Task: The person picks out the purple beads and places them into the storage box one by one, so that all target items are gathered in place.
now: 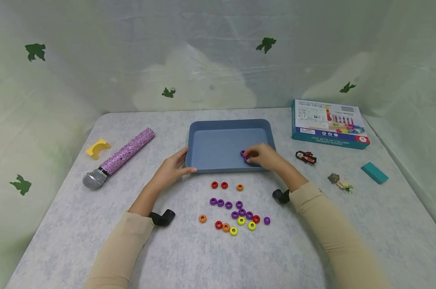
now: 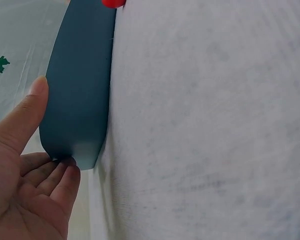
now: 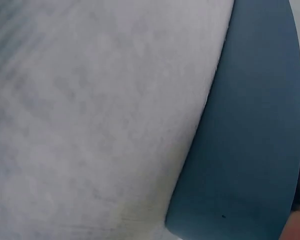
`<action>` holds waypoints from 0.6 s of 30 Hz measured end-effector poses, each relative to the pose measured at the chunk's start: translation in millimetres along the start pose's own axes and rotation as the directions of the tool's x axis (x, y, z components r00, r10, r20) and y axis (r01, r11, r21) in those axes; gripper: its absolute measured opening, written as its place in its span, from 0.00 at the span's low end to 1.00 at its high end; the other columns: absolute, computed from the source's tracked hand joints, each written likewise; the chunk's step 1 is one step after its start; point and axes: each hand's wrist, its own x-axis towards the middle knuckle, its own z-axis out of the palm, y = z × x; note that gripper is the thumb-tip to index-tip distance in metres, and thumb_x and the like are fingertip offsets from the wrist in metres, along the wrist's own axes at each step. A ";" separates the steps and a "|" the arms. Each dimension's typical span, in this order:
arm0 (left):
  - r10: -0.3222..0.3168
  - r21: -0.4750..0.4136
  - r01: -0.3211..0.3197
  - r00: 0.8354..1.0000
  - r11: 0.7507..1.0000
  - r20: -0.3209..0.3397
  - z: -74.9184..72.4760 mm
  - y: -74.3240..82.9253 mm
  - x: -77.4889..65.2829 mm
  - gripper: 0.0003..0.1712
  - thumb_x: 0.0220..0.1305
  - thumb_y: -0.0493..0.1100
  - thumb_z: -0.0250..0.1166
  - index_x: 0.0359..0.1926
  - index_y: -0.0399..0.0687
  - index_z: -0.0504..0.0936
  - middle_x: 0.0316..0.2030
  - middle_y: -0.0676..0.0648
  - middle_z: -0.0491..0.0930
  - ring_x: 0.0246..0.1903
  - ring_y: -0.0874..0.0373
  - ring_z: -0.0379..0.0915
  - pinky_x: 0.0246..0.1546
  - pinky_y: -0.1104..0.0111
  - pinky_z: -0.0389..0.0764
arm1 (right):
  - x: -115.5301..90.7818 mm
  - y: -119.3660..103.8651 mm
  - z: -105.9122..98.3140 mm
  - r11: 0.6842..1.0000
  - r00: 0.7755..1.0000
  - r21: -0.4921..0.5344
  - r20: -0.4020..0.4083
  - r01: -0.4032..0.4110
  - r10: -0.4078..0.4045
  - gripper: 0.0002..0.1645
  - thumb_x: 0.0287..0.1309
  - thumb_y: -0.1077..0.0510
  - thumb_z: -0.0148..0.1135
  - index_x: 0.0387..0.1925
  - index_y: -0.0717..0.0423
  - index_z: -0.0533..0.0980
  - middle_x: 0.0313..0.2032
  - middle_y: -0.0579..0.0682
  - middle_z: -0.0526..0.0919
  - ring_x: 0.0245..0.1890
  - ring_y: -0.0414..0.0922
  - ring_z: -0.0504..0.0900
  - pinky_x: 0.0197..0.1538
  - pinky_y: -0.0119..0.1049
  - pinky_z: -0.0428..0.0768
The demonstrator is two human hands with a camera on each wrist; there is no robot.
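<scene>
In the head view, a blue tray (image 1: 221,146) lies on the table. My left hand (image 1: 171,170) grips its near left corner, with the thumb at the front rim and the other fingers along the left side; the left wrist view shows the fingertips against the tray wall (image 2: 80,80). Over the tray's right part, my right hand (image 1: 262,155) pinches a purple bead (image 1: 245,159), and another purple bead (image 1: 242,153) shows beside the fingertips. In the right wrist view the tray wall (image 3: 245,125) hides most of this hand. Several purple beads (image 1: 228,205) lie in front of the tray.
Red beads (image 1: 218,224), orange beads (image 1: 202,218) and yellow beads (image 1: 234,231) lie among the purple ones. Left are a glittery microphone (image 1: 125,154) and a yellow arch block (image 1: 98,149). Right are a game box (image 1: 329,124), two small figures (image 1: 306,157) and a teal block (image 1: 374,173).
</scene>
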 end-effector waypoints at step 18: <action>0.015 -0.021 -0.015 1.000 1.000 0.003 -0.7 4.4 -1.9 0.47 0.44 0.48 0.62 0.62 0.42 0.46 0.60 0.41 0.48 0.56 0.51 0.49 0.55 0.64 0.58 | -60.7 -25.8 18.4 0.903 0.932 0.251 0.003 0.350 -0.362 0.20 0.46 0.59 0.58 0.43 0.62 0.70 0.41 0.57 0.73 0.39 0.51 0.71 0.43 0.38 0.73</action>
